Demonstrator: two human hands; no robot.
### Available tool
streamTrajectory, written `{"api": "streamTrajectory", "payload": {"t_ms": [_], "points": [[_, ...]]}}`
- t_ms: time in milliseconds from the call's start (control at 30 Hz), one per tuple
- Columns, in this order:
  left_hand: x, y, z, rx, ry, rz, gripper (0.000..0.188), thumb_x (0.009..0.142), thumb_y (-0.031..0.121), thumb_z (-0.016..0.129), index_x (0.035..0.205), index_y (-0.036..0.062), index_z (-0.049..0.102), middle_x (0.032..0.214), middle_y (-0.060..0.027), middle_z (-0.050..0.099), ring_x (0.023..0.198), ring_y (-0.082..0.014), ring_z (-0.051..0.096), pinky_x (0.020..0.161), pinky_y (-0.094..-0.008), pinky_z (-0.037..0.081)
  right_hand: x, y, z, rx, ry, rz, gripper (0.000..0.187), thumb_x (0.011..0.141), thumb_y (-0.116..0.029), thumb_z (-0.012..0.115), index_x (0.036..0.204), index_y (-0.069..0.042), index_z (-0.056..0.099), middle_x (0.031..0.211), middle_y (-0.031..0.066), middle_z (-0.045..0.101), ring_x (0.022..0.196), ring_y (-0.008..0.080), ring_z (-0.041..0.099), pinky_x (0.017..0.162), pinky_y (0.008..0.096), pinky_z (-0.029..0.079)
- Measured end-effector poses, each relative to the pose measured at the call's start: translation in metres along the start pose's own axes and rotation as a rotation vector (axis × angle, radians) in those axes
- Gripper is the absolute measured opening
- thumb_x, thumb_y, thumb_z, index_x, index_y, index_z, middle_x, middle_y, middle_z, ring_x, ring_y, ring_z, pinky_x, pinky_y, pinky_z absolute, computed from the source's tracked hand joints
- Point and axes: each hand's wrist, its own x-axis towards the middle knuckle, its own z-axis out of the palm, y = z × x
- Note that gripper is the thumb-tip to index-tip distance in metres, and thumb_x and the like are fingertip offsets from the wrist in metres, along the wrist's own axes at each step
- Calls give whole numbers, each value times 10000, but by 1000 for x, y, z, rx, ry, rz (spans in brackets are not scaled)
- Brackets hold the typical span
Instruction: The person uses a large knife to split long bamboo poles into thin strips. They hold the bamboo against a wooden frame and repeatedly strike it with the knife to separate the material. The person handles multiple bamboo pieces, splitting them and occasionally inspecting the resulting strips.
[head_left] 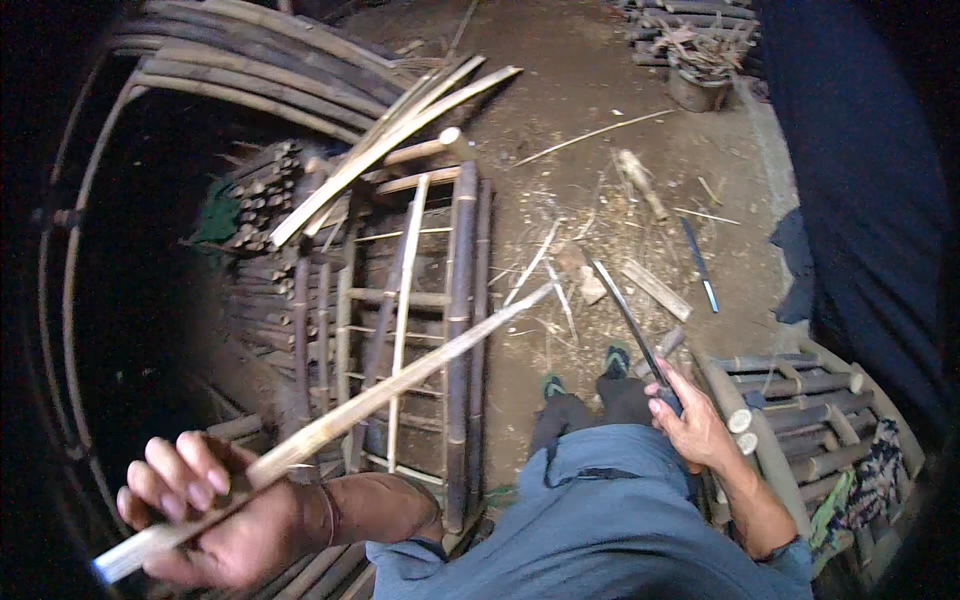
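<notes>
My left hand [215, 515] is raised at the lower left, its fingers curled round one end of a long pale bamboo strip [400, 383]. The strip slants up and away to the right, its far end over the floor near the middle. On the right, my right hand [697, 425] grips the dark handle of a long-bladed knife [622, 308]. The narrow blade points away and slightly left, over the wood scraps. Blade and strip are apart.
To the left stands a ladder-like bamboo frame [463, 280], with split strips [400, 140] beyond it and stacked poles [270, 190]. Shavings, a bamboo piece [641, 183] and a dark long tool [697, 258] lie ahead. A bucket [698, 92] stands far right; a bamboo bench [735, 400] is nearer.
</notes>
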Motion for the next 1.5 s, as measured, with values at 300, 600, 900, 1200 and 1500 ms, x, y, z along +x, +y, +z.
{"api": "streamTrajectory", "payload": {"t_ms": [300,600,900,1200,1500], "points": [[-41,45,28,167,178,241,452,966,446,503,670,116,411,696,2,327,661,-146,314,616,-302,279,-40,-150,27,-88,-152,-365,328,893,-201,616,1113,31,539,960,221,622,820,400,649,696,447,553],[-57,70,-43,211,168,395,504,996,481,393,692,84,453,659,-16,344,670,-169,348,705,-366,355,-70,-143,81,-118,-84,-170,348,921,-242,584,1133,30,537,1022,265,626,951,434,620,815,469,509],[-97,83,-82,230,125,371,446,993,516,374,740,149,360,672,34,315,579,-98,284,657,-303,297,-95,-140,131,-192,-89,-350,354,913,-217,593,1188,1,540,998,220,619,884,392,640,736,433,530],[-116,91,-49,241,248,403,458,971,508,429,669,168,375,616,49,259,601,-108,288,762,-362,293,-107,-199,157,-147,-220,-662,263,860,-217,647,974,-14,525,756,163,554,628,362,619,503,445,530],[-107,67,-24,319,320,460,433,1014,504,326,716,192,362,591,56,253,441,-86,265,740,-358,342,-97,-198,151,-129,-102,-689,214,827,-193,672,880,-42,529,744,132,518,609,310,610,485,400,526]]}}
